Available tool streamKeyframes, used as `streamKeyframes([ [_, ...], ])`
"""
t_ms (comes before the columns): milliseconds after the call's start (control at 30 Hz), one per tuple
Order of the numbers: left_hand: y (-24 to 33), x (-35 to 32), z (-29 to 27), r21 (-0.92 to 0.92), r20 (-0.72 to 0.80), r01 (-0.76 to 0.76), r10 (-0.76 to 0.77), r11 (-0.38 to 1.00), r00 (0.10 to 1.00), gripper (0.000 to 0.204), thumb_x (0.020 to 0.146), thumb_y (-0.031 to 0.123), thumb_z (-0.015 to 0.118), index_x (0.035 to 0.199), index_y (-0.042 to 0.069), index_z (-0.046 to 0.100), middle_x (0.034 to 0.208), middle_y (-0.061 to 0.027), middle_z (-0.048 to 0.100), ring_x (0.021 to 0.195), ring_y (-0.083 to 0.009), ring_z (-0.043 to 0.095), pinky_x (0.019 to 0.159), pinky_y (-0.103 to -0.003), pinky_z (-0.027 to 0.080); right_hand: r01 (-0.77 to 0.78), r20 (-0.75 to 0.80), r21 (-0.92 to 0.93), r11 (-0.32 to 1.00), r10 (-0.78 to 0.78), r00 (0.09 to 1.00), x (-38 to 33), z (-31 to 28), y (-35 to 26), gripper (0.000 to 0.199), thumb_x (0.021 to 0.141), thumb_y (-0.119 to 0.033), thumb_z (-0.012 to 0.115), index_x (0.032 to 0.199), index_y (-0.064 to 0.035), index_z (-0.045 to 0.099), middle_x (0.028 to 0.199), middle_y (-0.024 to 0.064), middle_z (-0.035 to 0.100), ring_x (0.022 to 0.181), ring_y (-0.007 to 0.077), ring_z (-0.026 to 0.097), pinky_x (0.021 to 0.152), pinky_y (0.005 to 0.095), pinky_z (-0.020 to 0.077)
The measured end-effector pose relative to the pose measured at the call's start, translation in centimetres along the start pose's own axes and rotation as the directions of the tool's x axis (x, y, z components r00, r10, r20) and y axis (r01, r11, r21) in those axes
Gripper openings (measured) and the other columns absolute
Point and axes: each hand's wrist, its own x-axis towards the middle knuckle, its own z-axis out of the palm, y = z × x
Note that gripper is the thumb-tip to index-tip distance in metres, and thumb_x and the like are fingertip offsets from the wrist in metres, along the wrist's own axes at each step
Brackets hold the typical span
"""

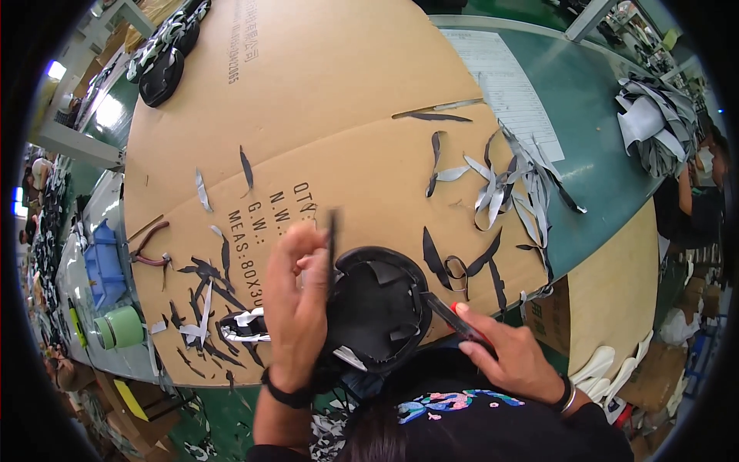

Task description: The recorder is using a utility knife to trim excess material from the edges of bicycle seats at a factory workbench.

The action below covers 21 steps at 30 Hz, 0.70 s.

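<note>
A black rounded piece (373, 308) with a thick raised rim and loose flaps inside lies at the cardboard's near edge, close to my body. My left hand (296, 300) is raised at its left side, blurred by motion, with a thin dark strip (332, 246) pinched upright between thumb and fingers. On the other side, my right hand (512, 354) is closed around a slim dark tool (458, 316) with red on its handle; its exact kind is unclear. The tool's tip reaches the piece's right rim. Behind my left hand sits a small black-and-white piece (246, 325), partly hidden.
Cardboard (331, 100) covers the green table (554, 100). Dark scraps (204, 273) and grey strips (500, 185) lie scattered on it. Red-handled pliers (150, 250), a blue bin (105, 266) and a green cup (121, 327) stand left. A grey material pile (654, 127) is far right, near another person.
</note>
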Motion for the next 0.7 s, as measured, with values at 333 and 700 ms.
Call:
streamKeyframes([
  [333,1.2,0.4,-4.7,0.119,0.342,0.498,-0.506,0.859,0.792,0.038,0.080,0.009,0.068,0.116,-0.002,0.062,0.096,-0.0062,0.068,0.083,-0.0117,0.062,0.076,-0.026,0.051,0.321,0.038,-0.194,0.927,-0.319,0.947,6.4,1.0,2.3,0.058,0.090,-0.015,0.062,0.144,-0.0181,0.042,0.065,0.0124,0.055,0.056,0.0296,0.058,0.050,0.0413,0.0456],
  [700,1.8,-7.8,-1.4,-0.045,-0.090,0.403,-0.406,0.914,0.909,0.028,0.082,0.010,0.071,0.104,-0.001,0.058,0.093,-0.0045,0.059,0.086,-0.0122,0.055,0.080,-0.025,0.045,0.150,0.026,0.144,0.978,-0.155,0.988,0.7,3.8,2.0,0.064,0.089,-0.010,0.062,0.146,-0.0125,0.034,0.097,0.0230,0.065,0.083,0.0428,0.064,0.068,0.0450,0.0523],
])
